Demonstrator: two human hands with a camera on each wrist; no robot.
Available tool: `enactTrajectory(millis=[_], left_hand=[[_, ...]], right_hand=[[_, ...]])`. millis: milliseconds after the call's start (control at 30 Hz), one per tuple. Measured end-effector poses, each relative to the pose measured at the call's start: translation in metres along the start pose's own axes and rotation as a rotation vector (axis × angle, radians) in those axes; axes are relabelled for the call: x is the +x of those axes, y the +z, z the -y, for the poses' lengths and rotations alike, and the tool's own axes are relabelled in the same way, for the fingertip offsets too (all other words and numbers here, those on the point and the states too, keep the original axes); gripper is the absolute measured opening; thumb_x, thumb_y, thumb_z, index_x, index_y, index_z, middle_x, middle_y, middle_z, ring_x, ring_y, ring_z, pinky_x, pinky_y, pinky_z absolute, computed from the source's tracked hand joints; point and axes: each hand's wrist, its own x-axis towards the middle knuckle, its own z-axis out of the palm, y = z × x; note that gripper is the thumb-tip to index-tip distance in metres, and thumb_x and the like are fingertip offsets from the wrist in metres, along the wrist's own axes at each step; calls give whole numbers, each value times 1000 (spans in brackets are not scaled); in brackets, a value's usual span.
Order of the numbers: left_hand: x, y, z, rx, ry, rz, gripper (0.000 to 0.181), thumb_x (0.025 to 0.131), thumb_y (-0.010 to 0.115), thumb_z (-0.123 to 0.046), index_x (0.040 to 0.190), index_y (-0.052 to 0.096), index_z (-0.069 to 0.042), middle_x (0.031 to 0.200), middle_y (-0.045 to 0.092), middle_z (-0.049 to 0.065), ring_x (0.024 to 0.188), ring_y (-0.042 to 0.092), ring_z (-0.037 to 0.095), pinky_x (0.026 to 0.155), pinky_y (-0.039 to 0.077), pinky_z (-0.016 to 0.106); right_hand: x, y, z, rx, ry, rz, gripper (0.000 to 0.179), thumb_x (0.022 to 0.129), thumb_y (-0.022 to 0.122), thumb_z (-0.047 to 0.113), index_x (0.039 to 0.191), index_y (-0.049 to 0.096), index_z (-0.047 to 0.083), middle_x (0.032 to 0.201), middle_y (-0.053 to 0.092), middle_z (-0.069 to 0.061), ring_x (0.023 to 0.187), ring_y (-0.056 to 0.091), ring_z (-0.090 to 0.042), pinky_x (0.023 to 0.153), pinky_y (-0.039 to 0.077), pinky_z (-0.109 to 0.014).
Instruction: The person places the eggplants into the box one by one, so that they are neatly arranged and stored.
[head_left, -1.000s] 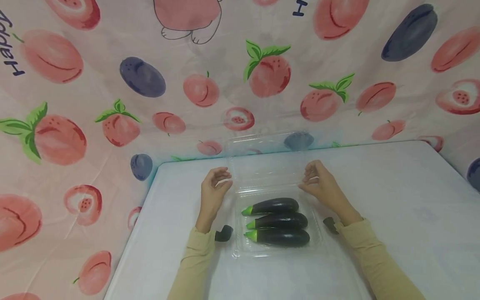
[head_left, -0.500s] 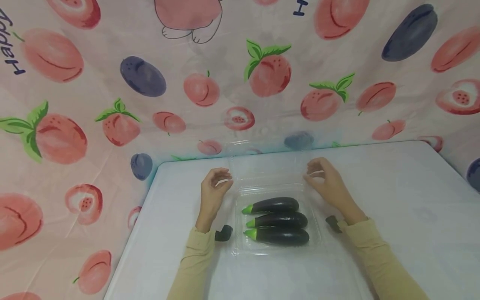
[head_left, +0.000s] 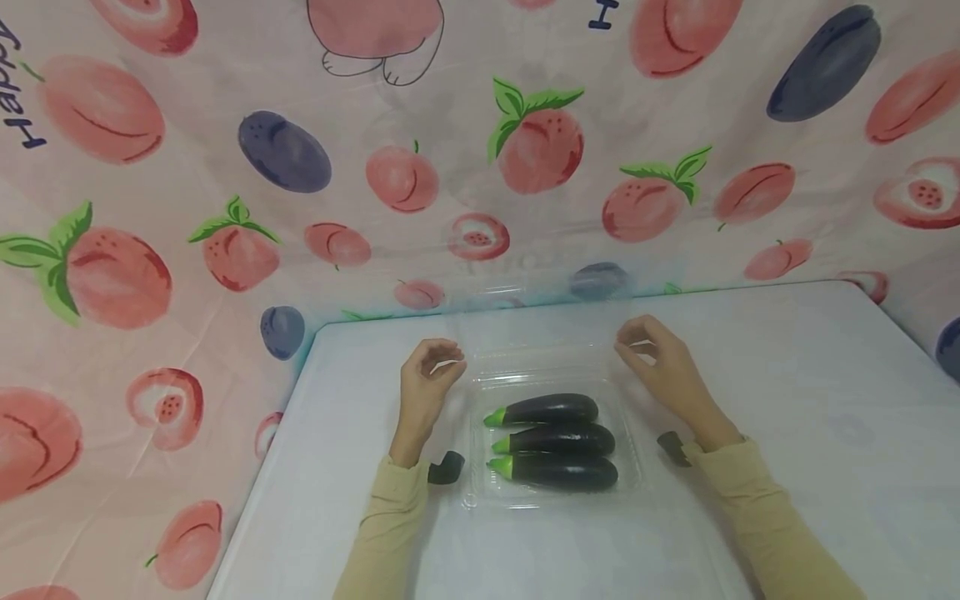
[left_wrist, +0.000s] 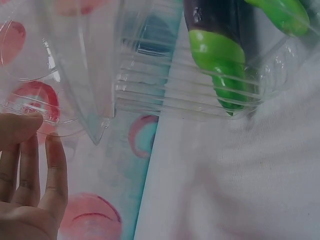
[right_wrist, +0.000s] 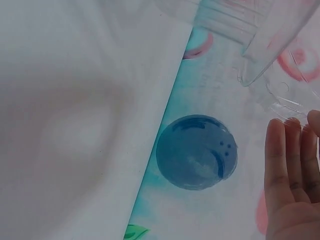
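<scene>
A clear plastic clamshell container (head_left: 547, 505) lies open on the table, its clear lid (head_left: 540, 337) raised at the back. Three glossy dark eggplants (head_left: 566, 439) lie side by side in the base, green stem ends to the left. At the lid's left side, my left hand (head_left: 429, 375) pinches the rim between thumb and fingers, as the left wrist view shows. On the opposite side my right hand (head_left: 660, 358) has thumb and fingertips on the lid's right rim. In the right wrist view the thumb (right_wrist: 314, 120) is partly cut off by the frame edge.
The white table (head_left: 787, 400) meets a cloth backdrop (head_left: 450, 108) printed with peaches and dark plums just behind the lid. Black wrist-worn pieces (head_left: 447, 468) show beside both wrists, below tan sleeves (head_left: 390, 508).
My right hand has shifted slightly right, and its thumb and fingers have come closer together. The lid's far edge appears lower in the head view. My left hand has hardly moved.
</scene>
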Motion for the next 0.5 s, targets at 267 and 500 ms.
enactTrajectory(millis=[267,500], left_hand=[[-2,-3,4,-8,27,20,23,85,70,11,107,62,7,103,64,20,97,65,17,92,57,31],[-5,-6,2,-2,32,33,20,85,71,9,103,64,4,101,66,13,96,67,18,93,57,34]], right_hand=[[-1,-4,3,15,-54,15,12,90,68,-6,97,59,-1,94,62,-7,90,57,-2,84,51,-11],[-4,-8,2,28,-73,48,15,87,70,-8,95,60,0,92,63,-6,90,56,3,86,51,-11]])
